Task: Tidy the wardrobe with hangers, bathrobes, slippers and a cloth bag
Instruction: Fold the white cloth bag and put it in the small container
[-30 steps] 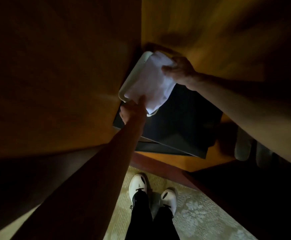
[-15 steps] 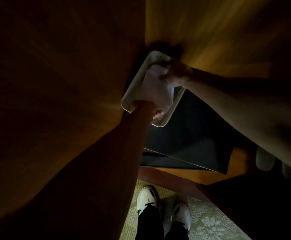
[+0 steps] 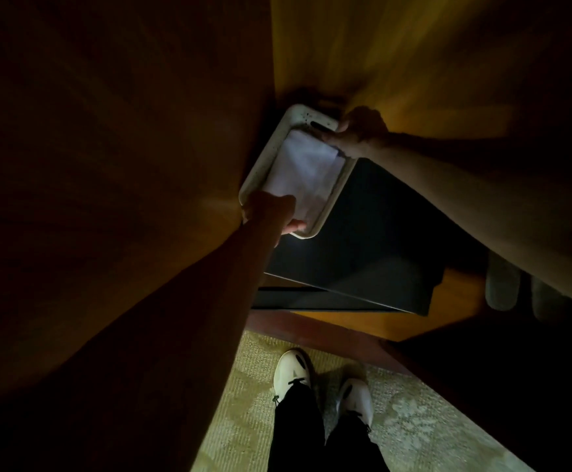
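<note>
- The folded white cloth bag (image 3: 306, 173) lies inside the pale tray (image 3: 277, 155), which sits on the dark box (image 3: 373, 240) against the wardrobe's left wall.
- The left hand (image 3: 271, 212) grips the tray's near end, fingers curled around the rim; the right hand (image 3: 357, 132) grips its far end likewise.
- Judged risk: the tray's near end overhangs the box's edge, so letting go early could tip it.
- An uneven pull could slide the bag out.
- The slippers (image 3: 502, 284), right of the box, look safe.

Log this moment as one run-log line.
stage: cloth bag lies in tray | left hand grips near end | right hand grips far end | slippers at right
</note>
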A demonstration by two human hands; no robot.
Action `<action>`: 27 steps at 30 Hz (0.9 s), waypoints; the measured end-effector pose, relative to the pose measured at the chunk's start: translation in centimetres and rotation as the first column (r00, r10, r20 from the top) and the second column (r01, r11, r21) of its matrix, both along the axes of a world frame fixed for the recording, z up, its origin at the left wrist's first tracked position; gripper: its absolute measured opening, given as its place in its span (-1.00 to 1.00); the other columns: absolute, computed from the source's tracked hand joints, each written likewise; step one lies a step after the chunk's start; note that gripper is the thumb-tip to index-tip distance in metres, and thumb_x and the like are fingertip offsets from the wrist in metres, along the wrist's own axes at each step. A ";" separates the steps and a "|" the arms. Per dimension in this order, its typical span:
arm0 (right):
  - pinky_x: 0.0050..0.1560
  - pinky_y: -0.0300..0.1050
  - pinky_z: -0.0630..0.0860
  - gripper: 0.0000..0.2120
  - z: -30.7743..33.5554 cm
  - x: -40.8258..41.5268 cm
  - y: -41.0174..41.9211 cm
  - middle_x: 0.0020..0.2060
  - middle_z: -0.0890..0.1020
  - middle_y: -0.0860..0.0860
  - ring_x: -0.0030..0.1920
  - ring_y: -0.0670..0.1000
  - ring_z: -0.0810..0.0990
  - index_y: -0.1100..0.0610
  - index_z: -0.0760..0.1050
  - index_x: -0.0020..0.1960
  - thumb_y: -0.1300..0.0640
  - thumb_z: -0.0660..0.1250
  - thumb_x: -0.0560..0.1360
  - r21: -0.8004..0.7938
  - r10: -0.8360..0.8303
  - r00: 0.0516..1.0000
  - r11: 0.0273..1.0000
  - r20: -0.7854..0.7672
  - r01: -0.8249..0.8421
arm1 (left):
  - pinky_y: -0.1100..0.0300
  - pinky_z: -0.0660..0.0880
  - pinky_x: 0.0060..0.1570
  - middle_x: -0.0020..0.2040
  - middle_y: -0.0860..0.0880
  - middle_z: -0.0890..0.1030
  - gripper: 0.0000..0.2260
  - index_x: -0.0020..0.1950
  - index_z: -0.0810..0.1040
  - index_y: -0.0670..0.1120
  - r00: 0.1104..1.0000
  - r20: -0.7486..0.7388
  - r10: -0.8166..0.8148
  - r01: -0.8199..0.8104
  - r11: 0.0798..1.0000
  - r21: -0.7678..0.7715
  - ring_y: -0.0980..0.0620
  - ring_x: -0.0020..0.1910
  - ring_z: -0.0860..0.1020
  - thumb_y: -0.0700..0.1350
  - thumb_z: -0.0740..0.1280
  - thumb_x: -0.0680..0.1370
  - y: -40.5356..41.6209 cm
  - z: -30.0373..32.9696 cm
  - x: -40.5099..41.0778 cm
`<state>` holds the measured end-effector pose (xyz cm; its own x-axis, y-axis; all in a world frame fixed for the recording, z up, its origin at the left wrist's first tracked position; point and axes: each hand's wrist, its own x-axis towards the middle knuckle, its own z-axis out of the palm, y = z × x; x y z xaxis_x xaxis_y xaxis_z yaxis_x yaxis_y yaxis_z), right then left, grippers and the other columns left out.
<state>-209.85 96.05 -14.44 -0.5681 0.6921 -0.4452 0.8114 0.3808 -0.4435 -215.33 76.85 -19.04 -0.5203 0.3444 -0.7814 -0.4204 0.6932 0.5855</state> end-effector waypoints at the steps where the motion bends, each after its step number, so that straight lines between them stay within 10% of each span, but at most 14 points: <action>1: 0.07 -0.07 0.60 -0.49 1.1 0.6 0.2 0.15 0.66 0.09 0.11 0.10 0.66 0.16 0.58 0.28 -0.18 0.42 0.50 0.019 -0.025 0.999 1.000 0.020 0.025 | 0.18 0.64 -0.34 0.13 -0.24 0.64 -0.52 0.30 0.45 -0.33 1.000 -0.026 -0.007 0.006 1.000 -0.028 -0.11 -0.08 0.70 -0.08 0.45 0.50 -0.5 1.2 0.2; 5: -0.04 -0.01 0.67 -0.53 6.2 3.4 -0.9 0.01 0.72 0.16 -0.10 0.11 0.72 0.19 0.64 0.13 -0.19 0.43 0.48 0.011 -0.120 0.992 0.993 0.026 0.120 | 0.08 0.69 -0.17 -0.07 -0.15 0.70 -0.69 0.14 0.57 -0.29 0.975 -0.201 -0.097 0.086 0.994 -0.061 -0.08 -0.14 0.72 -0.04 0.39 0.60 -2.7 6.8 1.6; 9: -0.15 -0.13 0.61 -0.51 11.0 6.9 -4.4 0.06 0.70 0.17 -0.04 0.11 0.71 0.17 0.63 0.19 -0.22 0.37 0.52 -0.011 -0.081 0.996 0.997 0.035 0.081 | -0.06 0.66 0.00 0.04 -0.14 0.69 -0.44 0.28 0.57 -0.15 0.945 -0.313 -0.092 0.086 0.996 -0.032 -0.11 -0.03 0.70 0.18 0.42 0.42 -4.9 12.3 3.9; 14: 0.20 -0.08 0.42 -0.61 15.9 12.4 -11.7 0.20 0.64 0.12 0.24 0.12 0.58 0.13 0.62 0.16 -0.17 0.26 0.61 -0.098 -0.018 0.999 0.995 0.033 0.021 | -0.03 0.68 -0.06 -0.16 -0.01 0.74 -0.85 -0.06 0.69 0.03 0.881 -0.430 -0.198 0.215 0.977 -0.009 0.00 -0.21 0.71 0.07 0.40 0.52 -8.9 20.4 8.1; 18: -0.05 -0.11 0.45 -0.62 20.6 15.7 -18.5 -0.16 0.64 0.17 -0.13 0.12 0.61 0.09 0.45 -0.30 -0.11 0.31 0.60 -0.169 -0.165 0.986 0.973 -0.029 0.158 | 0.02 0.64 0.05 -0.04 -0.01 0.74 -0.80 0.05 0.68 -0.01 0.810 -0.502 -0.302 0.344 0.939 -0.009 0.01 -0.10 0.71 0.07 0.44 0.53 -13.4 26.1 10.5; 22: -0.28 -0.16 0.41 -0.57 25.6 20.7 -24.0 -0.39 0.59 0.04 -0.28 0.08 0.58 0.13 0.49 -0.33 -0.17 0.36 0.54 -0.139 -0.279 0.957 0.954 -0.079 0.267 | 0.01 0.58 0.17 0.02 0.02 0.73 -0.68 0.18 0.63 0.03 0.690 -0.564 -0.454 0.486 0.868 -0.104 -0.01 0.10 0.67 0.17 0.41 0.52 -17.4 31.6 13.0; 27: -0.02 0.15 0.58 -0.49 35.6 27.8 -30.4 -0.26 0.67 0.21 -0.18 0.20 0.65 0.28 0.60 -0.19 -0.18 0.29 0.58 -0.043 -0.318 0.933 0.948 -0.165 0.316 | 0.03 0.56 0.19 0.01 0.07 0.74 -0.64 0.23 0.63 -0.03 0.594 -0.618 -0.515 0.600 0.796 -0.086 0.04 0.18 0.63 0.16 0.41 0.54 -22.1 38.8 16.1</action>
